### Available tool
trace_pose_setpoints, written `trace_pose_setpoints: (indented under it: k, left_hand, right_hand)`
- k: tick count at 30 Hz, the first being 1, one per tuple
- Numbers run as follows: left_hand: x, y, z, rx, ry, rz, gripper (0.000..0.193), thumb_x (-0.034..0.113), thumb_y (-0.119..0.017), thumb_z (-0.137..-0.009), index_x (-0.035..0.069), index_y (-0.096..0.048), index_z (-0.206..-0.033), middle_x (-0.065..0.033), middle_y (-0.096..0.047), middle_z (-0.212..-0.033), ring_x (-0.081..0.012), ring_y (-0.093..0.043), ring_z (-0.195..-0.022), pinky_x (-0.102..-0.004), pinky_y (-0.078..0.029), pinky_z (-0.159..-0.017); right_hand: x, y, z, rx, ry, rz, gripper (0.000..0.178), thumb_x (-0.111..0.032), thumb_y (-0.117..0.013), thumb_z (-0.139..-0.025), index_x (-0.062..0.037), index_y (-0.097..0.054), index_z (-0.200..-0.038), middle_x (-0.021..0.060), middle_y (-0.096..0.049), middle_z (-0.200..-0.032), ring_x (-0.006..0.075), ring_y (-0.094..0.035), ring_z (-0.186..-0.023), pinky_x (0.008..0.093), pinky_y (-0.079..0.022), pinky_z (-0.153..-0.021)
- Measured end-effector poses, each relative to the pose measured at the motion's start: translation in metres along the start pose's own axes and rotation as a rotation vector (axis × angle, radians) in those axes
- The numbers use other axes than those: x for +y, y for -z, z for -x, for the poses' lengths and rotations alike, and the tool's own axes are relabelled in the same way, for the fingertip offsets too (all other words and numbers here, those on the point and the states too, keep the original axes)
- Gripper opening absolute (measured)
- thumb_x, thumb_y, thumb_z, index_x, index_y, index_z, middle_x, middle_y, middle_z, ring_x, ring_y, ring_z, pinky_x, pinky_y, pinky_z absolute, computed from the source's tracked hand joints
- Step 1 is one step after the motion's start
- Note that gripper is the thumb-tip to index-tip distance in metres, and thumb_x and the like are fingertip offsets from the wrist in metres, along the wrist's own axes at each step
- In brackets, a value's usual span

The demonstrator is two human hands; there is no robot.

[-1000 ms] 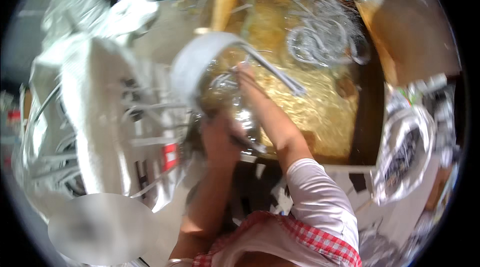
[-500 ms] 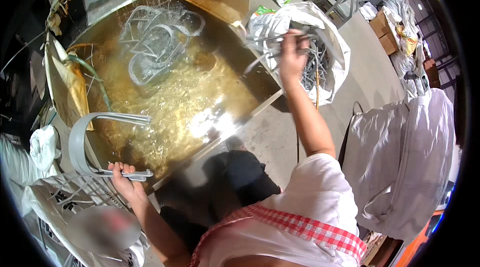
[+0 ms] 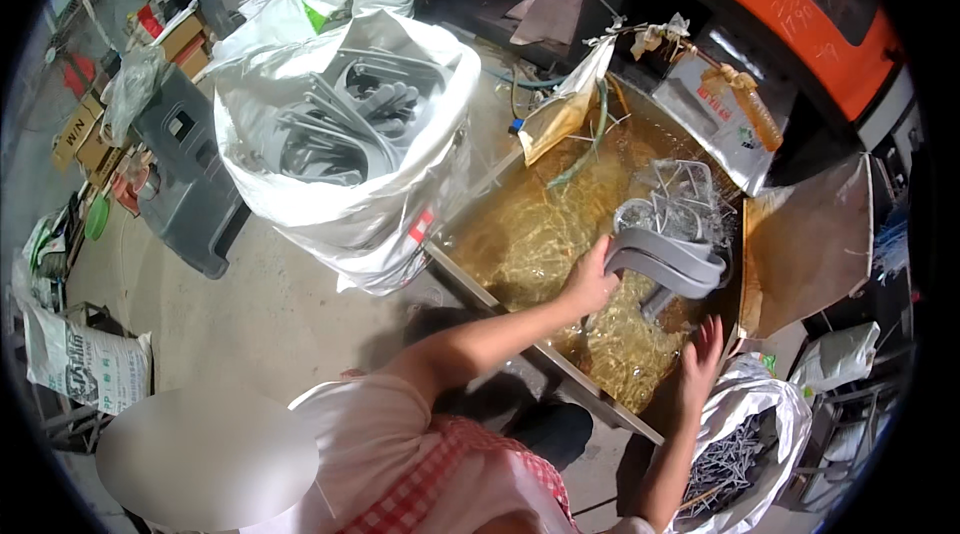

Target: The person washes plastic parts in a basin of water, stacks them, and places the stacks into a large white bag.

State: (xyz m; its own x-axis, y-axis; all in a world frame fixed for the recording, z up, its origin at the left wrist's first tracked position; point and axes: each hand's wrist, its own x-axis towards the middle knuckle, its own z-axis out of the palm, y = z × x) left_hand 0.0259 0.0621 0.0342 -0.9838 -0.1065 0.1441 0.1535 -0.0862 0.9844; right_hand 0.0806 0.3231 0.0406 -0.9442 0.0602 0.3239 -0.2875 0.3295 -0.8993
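Note:
My left hand [image 3: 590, 282] is closed round one end of a small stack of grey curved plastic pieces [image 3: 672, 266], held over a water-filled metal tank [image 3: 560, 369]. Just right of the stack, my right hand [image 3: 703, 359] is raised with its fingers apart, holding nothing. It is above the tank's near right corner. Beyond the stack, more curved plastic pieces [image 3: 685, 184] lie in the rippling, yellowish water, partly hidden behind what I hold.
A white sack [image 3: 265, 189] full of grey curved pieces stands left of the tank. Another white sack [image 3: 795, 404], at the lower right, holds thin grey strips. A grey plastic stool [image 3: 190, 174] is farther left. A stained board [image 3: 810, 244] rises from the tank's right side.
My view has turned left. The curved pieces in my left hand have come from the tank's left side to over the water. My right hand has left the strip sack and let go of its strips.

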Motion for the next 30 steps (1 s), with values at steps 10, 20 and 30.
trace_pose_setpoints:
  k: [10, 20, 30]
  left_hand:
    - [0.169, 0.105, 0.008, 0.125, -0.270, 0.029, 0.044, -0.008, -0.055, -0.074, 0.004, -0.041, -0.113, -0.0098, -0.056, -0.094, -0.0188, -0.057, -0.088, -0.0290, -0.045, -0.076]
    - [0.269, 0.358, 0.111, -0.150, -0.367, -1.767, 0.029, 0.016, -0.069, -0.062, 0.007, -0.059, -0.088, -0.0049, -0.055, -0.069, -0.0234, -0.056, -0.078, -0.0401, -0.037, -0.091]
    - [0.266, 0.369, 0.119, 0.082, -0.511, -1.578, 0.017, -0.001, -0.059, -0.060, 0.005, -0.054, -0.075, -0.0097, -0.051, -0.068, -0.0295, -0.052, -0.071, -0.0365, -0.040, -0.068]
  right_hand:
    - [-0.143, -0.194, -0.069, 0.177, 0.215, -0.558, 0.016, -0.012, -0.048, -0.089, -0.0025, -0.049, -0.101, 0.0047, -0.053, -0.077, 0.0104, -0.046, -0.054, 0.0230, -0.036, -0.045]
    - [-0.284, -0.333, -0.171, -0.340, 0.363, -0.230, 0.017, -0.015, -0.047, -0.089, -0.0008, -0.053, -0.083, 0.0070, -0.055, -0.068, 0.0122, -0.051, -0.056, 0.0266, -0.040, -0.046]
    - [-0.254, -0.485, -0.105, -0.912, 0.899, 1.231, 0.018, -0.022, -0.059, -0.076, -0.0161, -0.068, -0.091, 0.0034, -0.065, -0.090, 0.0206, -0.063, -0.086, 0.0364, -0.049, -0.066]
